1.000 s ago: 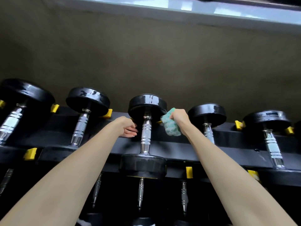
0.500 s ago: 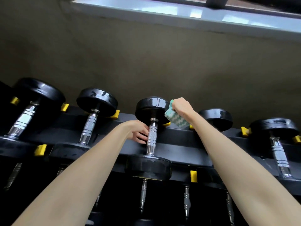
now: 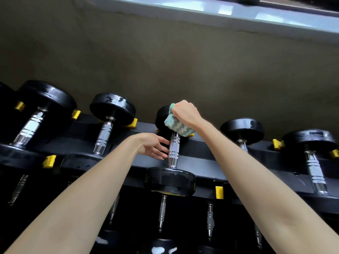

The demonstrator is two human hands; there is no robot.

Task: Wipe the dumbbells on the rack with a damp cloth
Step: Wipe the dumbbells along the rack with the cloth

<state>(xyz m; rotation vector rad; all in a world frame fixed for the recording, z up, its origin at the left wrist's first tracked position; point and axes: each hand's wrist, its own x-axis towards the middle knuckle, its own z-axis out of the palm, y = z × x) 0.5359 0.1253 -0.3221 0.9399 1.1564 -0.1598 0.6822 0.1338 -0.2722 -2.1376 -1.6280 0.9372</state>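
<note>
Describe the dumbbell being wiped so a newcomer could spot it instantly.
On the black rack's top row, find the dumbbell near the middle. Its far head is under a green-and-white cloth gripped by the right hand, while the left hand touches its handle.

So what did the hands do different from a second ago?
The right hand carried the cloth up from beside the handle onto the far weight of the middle dumbbell. The left hand stayed beside the handle, fingers against it. The dumbbell stayed on the rack.
</note>
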